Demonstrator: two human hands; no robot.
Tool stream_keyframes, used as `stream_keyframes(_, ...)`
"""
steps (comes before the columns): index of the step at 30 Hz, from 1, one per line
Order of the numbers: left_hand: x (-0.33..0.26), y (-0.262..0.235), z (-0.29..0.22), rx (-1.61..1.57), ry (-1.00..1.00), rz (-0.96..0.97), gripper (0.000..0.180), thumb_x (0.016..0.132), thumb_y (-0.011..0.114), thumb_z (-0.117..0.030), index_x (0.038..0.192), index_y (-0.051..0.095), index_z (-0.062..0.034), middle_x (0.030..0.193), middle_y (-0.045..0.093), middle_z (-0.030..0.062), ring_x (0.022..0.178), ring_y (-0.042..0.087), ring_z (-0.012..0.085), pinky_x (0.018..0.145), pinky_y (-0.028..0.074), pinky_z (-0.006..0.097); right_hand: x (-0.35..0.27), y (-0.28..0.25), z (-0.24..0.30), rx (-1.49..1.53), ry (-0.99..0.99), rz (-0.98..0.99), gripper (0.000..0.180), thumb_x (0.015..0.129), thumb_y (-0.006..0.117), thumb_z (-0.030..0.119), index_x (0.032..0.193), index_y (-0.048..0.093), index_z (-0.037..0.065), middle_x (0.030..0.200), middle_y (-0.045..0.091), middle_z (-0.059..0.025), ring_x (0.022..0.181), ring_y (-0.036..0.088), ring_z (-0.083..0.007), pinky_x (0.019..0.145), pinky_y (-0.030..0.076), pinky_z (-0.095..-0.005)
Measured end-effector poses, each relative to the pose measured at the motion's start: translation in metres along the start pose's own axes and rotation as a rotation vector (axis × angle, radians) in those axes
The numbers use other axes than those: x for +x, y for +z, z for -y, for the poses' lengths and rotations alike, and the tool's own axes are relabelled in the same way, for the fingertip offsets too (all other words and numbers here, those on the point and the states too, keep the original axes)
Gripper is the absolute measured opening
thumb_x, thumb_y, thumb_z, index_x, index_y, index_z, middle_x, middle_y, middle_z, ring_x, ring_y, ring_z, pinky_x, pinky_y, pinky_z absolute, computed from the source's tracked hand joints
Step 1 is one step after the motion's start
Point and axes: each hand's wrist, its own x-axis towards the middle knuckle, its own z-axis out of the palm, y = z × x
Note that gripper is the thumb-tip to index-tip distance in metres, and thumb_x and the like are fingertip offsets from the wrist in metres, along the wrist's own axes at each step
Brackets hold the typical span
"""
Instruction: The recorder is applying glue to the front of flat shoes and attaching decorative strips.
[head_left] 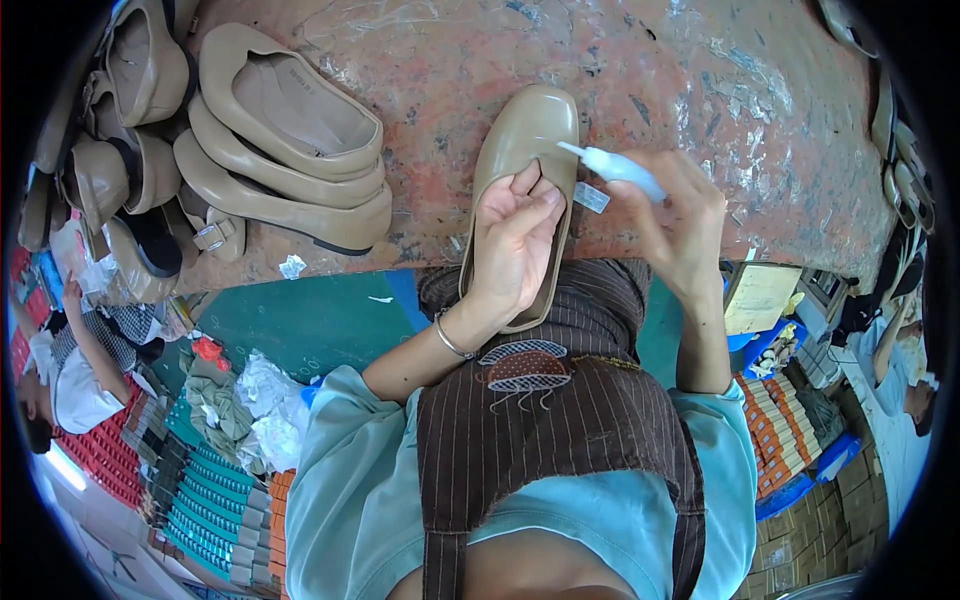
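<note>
A tan, square-toed slip-on shoe [530,125] lies on the worn table edge with its toe pointing away from me and its heel over my lap. My left hand [517,245] is inside the shoe opening, its fingers curled at the front rim, gripping it. In my right hand [685,215] is a small white squeeze bottle [622,170] with a thin nozzle. The nozzle tip points left, at or just above the shoe's upper; I cannot tell whether it touches. A small clear rectangular piece [592,197] sits right beside the shoe, below the bottle.
Stacked tan shoes [290,130] stand at the left of the worn reddish table [430,50], with more shoes [905,180] along the far right. A paper scrap [292,267] lies near the front edge. Other people [85,390] are at both sides. Crumpled plastic [270,400] lies below left.
</note>
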Motion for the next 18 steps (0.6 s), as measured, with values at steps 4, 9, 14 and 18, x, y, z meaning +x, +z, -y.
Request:
stream_keyframes(4,0.002,-0.003,0.003,-0.073,0.023,0.087,0.015,0.085,0.051,0.01,0.094,0.05,-0.0017,0.095,0.053,0.0033,0.085,0.051,0.0109,0.085,0.045,0.028,-0.009,0.002,-0.028,0.521,0.216,-0.223,0.016,0.087,0.061,0.011,0.099,0.06,0.001,0.095,0.066,-0.0087,0.088,0.06,-0.0148,0.079,0.047,-0.0283)
stream_keyframes(9,0.001,0.001,0.002,-0.07,0.011,0.027,0.017,0.083,0.052,0.011,0.083,0.047,-0.0055,0.084,0.048,-0.0002,0.076,0.047,0.0098,0.077,0.043,0.027,0.007,0.018,-0.097,0.303,0.141,-0.526,0.032,0.091,0.052,0.007,0.119,0.042,-0.004,0.123,0.056,-0.013,0.118,0.048,-0.0246,0.098,0.037,-0.0356)
stream_keyframes(14,-0.003,0.003,-0.001,-0.058,0.019,0.022,0.017,0.083,0.052,0.011,0.081,0.047,-0.0055,0.082,0.047,-0.0004,0.075,0.047,0.0096,0.076,0.043,0.027,0.004,0.023,-0.094,0.039,0.247,-0.5,0.034,0.087,0.052,0.001,0.12,0.046,-0.001,0.132,0.048,-0.0182,0.129,0.036,-0.0348,0.105,0.028,-0.043)
stream_keyframes(18,-0.003,0.001,0.001,-0.068,0.018,0.006,0.015,0.084,0.053,0.01,0.081,0.049,-0.0046,0.084,0.05,0.0002,0.075,0.047,0.0099,0.077,0.044,0.026,-0.001,0.015,-0.047,-0.058,0.211,-0.853,0.04,0.086,0.055,0.0,0.122,0.04,-0.004,0.126,0.051,-0.0193,0.125,0.041,-0.0315,0.106,0.028,-0.0415)
